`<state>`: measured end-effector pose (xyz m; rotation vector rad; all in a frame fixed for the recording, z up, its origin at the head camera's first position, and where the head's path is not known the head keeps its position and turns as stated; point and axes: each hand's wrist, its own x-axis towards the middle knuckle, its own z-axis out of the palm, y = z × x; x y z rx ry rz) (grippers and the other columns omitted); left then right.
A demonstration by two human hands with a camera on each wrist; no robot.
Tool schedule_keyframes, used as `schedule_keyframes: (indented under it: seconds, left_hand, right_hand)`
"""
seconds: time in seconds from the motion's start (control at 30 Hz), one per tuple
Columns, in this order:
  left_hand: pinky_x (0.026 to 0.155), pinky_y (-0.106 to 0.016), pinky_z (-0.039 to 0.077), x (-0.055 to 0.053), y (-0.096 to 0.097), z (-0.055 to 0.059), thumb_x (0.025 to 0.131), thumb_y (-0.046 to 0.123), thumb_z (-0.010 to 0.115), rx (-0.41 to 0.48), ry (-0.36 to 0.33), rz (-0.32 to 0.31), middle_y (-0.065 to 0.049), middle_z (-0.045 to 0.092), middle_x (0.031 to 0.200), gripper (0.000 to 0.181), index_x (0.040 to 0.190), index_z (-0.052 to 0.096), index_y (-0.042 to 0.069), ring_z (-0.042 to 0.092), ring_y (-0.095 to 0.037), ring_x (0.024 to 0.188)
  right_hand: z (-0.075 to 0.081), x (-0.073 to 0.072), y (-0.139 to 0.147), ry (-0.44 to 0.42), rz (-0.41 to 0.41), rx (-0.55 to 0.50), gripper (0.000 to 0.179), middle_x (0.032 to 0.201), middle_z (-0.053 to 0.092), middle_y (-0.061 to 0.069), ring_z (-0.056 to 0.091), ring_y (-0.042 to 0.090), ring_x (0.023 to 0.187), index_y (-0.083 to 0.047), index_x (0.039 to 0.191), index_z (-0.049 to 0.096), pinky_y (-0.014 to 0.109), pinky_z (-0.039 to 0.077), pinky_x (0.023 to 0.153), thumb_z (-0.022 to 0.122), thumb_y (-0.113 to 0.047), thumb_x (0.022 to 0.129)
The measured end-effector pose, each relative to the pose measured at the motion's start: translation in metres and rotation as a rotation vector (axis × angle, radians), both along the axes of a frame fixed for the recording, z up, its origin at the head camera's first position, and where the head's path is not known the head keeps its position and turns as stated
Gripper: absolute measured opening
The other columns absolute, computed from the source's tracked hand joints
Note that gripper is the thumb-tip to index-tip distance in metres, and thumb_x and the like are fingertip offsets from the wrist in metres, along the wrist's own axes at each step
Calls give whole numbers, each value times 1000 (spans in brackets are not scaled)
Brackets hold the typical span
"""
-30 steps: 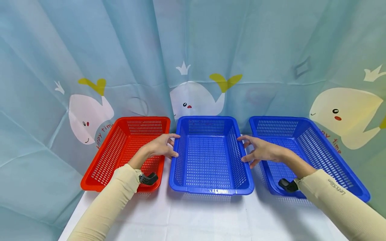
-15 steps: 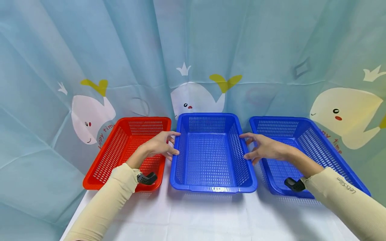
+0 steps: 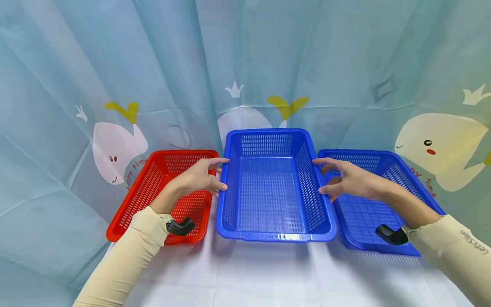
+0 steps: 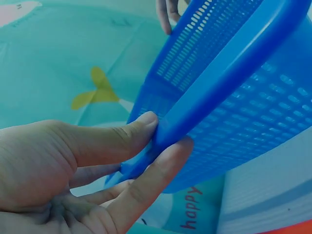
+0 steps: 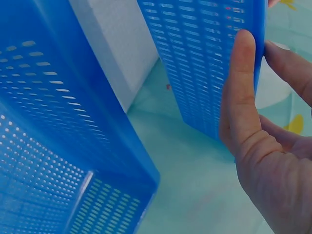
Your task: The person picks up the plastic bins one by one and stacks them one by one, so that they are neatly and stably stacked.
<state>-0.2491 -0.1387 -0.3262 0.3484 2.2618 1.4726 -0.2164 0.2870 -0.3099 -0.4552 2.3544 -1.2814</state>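
Note:
Both hands grip the long sides of a blue rectangular plastic basket [image 3: 274, 236] with slotted walls and nothing inside. It is held up over the white table, in front of the curtain. On its left rim, my left hand [image 3: 199, 175] pinches with thumb and fingers; the left wrist view shows the thumb [image 4: 126, 139] on the inner side and fingers outside. The right hand [image 3: 354, 181] holds the opposite rim, and in the right wrist view a finger [image 5: 242, 73] lies along the outer slotted wall.
A red slotted basket [image 3: 139, 200] stands on the table [image 3: 264, 277] at the left, partly behind the left forearm. Another blue basket [image 3: 377, 247] stands at the right, below the right forearm. A light blue curtain [image 3: 261, 51] printed with whales hangs close behind.
The middle blue basket has risen and looks larger, its far edge now covering much of the printed whale. Both hands have moved up with it. The side baskets have stayed in place.

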Motion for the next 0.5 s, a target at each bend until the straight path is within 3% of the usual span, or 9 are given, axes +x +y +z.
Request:
schedule_keyframes:
  seconds: [0.23, 0.5]
  left_hand:
    - [76, -46, 63, 4, 0, 12, 87, -4, 78, 16, 12, -14, -22, 46, 127, 84, 159, 39, 14, 74, -35, 86]
    - [81, -48, 62, 5, -11, 19, 88, 0, 79, -14, 29, -21, -21, 50, 131, 83, 159, 39, 15, 75, -35, 86]
  right_hand:
    - [7, 5, 3, 34, -3, -5, 90, 143, 36, 32, 75, 33, 85, -9, 163, 20, 49, 63, 78, 77, -12, 93]
    - [15, 9, -5, 57, -5, -2, 91, 145, 36, 31, 75, 32, 85, -10, 163, 21, 49, 63, 78, 78, -15, 93]
